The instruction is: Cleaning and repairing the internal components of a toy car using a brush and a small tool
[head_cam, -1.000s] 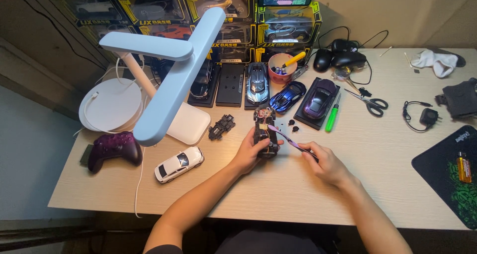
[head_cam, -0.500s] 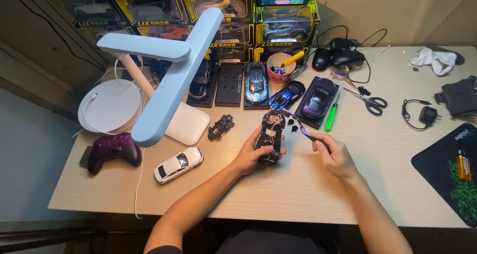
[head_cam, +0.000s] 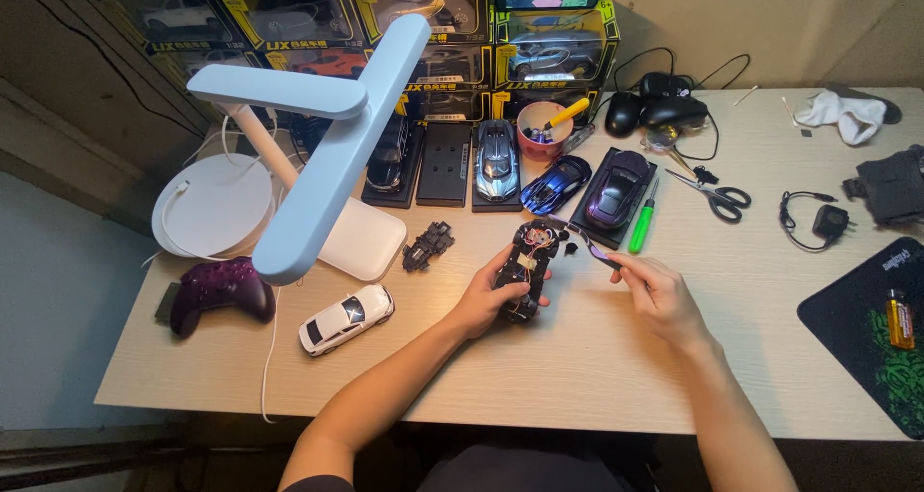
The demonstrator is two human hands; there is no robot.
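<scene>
Head view: left hand [head_cam: 478,301] grips the chassis [head_cam: 525,266], right hand [head_cam: 656,295] pinches tweezers [head_cam: 595,253]; a slip might snag the chassis's thin wires.

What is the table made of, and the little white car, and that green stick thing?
The table looks like pale wood or wood-look laminate: fine grain lines, matte. The white toy car seems glossy painted metal or plastic; its shine does not tell which. The green screwdriver handle looks like clear-tinted plastic.

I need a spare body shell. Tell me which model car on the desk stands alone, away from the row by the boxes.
The white car, in front of the lamp base near the purple gamepad. The other cars line up by the boxes.
</scene>
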